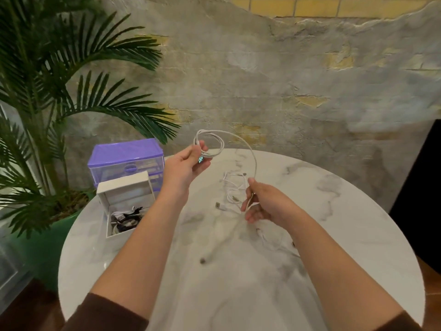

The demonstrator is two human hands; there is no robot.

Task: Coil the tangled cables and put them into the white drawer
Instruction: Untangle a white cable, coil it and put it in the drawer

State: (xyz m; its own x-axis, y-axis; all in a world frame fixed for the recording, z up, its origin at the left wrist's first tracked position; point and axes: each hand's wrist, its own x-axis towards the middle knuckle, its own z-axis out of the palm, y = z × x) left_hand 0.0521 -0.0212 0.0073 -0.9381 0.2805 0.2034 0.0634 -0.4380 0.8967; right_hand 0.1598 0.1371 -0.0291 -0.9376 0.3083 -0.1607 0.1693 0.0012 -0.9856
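My left hand [185,167] is raised above the round marble table [334,235] and grips a white cable [216,143] wound into a few loops. The free length of that cable arcs right and down into my right hand [261,203], which pinches it between curled fingers. Under my right hand a tangle of more white cables [235,189] lies on the table, a USB plug [218,204] sticking out to the left. The white drawer [124,194] stands open at the table's left edge with dark and white coiled cables inside.
A purple and clear plastic drawer unit [126,158] stands behind the white drawer. A palm plant in a green pot [47,235] fills the left side beside the table. A thin cable end [202,260] lies near the table's middle. A dark object [420,187] stands at the right.
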